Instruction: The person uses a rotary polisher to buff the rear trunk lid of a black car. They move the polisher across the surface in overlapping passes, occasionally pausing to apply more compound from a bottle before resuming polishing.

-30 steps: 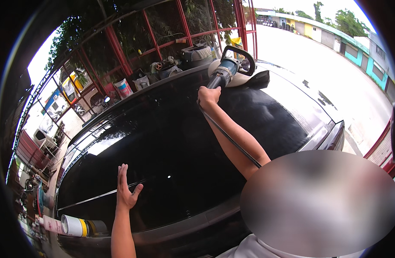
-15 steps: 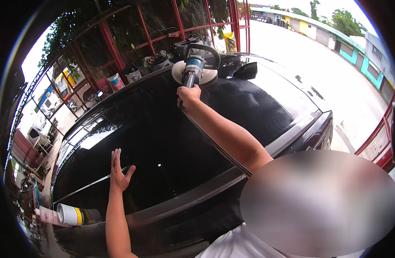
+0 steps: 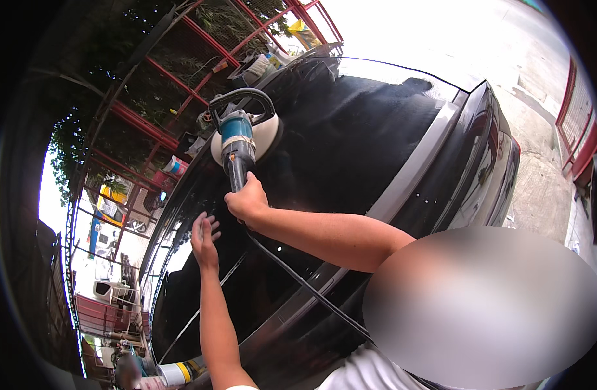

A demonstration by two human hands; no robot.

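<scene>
1. Red metal frame with mesh, count one: stands beyond the far edge of the car roof, toward upper left
2. Black car roof, count one: glossy, patchy reflections, strong glare toward its upper right corner
3. Rotary polisher, count one: teal body, dark rear grip; sits over the roof close to its far edge, about midway along the part in view. Key relation: tool head lies straight ahead of the right fingers, long axis running from the grip away from the person. Right hand is nearer, being on the grip; left hand is lower and to the left, apart from the tool
4. Black power cord, count one: trails from below the right wrist, over the roof's near edge, toward lower right
5. Buffing pad, count one: pale, round, under the tool head; cannot tell if its whole face meets the roof
6. Loop handle, count one: black, at the polisher's front, no hand on it
7. Hands, count two. Right hand: fingers wrapped round the rear grip. Left hand: fingers loosely bent, grasping nothing visible, seemingly raised above the roof
8. White cylindrical container, yellow band, count one: by the roof's near left corner
</scene>
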